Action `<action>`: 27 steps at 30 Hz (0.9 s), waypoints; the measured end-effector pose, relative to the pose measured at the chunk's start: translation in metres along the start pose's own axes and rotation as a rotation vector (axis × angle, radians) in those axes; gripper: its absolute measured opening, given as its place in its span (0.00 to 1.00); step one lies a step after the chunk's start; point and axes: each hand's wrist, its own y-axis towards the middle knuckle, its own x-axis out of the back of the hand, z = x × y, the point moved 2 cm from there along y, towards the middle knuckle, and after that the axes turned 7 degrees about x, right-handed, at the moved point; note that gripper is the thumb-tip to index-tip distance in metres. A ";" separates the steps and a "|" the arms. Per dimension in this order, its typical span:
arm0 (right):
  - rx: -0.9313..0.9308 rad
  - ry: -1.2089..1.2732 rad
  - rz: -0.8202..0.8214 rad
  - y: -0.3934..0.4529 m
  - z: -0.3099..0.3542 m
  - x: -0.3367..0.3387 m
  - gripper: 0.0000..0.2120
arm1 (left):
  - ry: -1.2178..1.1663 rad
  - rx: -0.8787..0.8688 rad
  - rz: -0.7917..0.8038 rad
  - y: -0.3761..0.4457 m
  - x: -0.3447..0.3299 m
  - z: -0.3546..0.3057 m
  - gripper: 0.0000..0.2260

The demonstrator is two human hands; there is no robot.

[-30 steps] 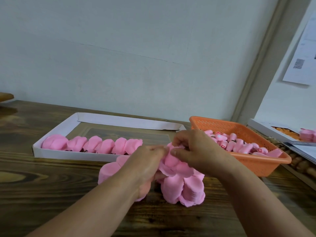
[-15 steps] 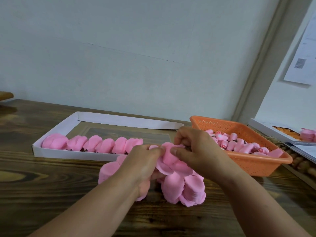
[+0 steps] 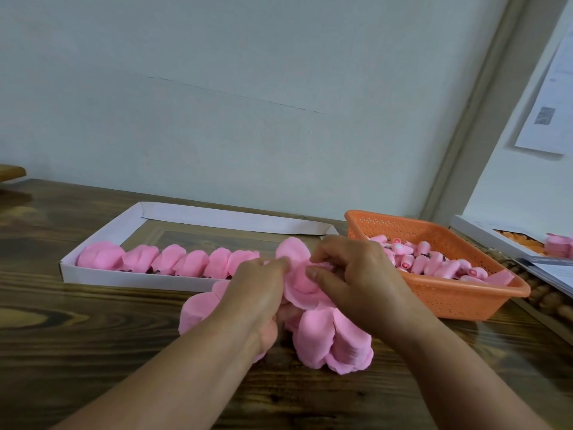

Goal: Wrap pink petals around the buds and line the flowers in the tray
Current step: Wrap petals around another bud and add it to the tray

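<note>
Change: a petal (image 3: 293,250) now stands up above my fingers, freshly lifted, so wrapping goes on.
Left hand (image 3: 259,285): fingers pinch the flower (image 3: 302,287).
Right hand (image 3: 359,274): curled round it.
Place: above the tabletop (image 3: 93,330), near the tray (image 3: 130,279).
Axis: hidden in my grip, cannot tell.

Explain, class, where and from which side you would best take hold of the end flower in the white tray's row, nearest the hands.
Probably by its rounded petal body, from above. The end flower lies on its side, packed against its neighbour, with the tray wall in front, so only its top is free. Pinch lightly: the petals look soft. Both the left hand and right hand are busy wrapping a flower.
</note>
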 end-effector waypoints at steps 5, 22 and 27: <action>-0.054 0.048 -0.048 -0.003 -0.003 0.000 0.09 | -0.164 0.070 0.105 -0.002 -0.001 0.005 0.03; 0.020 0.073 0.056 -0.003 0.004 -0.007 0.05 | 0.247 -0.191 -0.036 -0.006 0.001 0.003 0.07; -0.085 0.187 0.019 0.002 -0.010 -0.003 0.06 | 0.195 -0.217 0.033 -0.006 0.004 0.008 0.09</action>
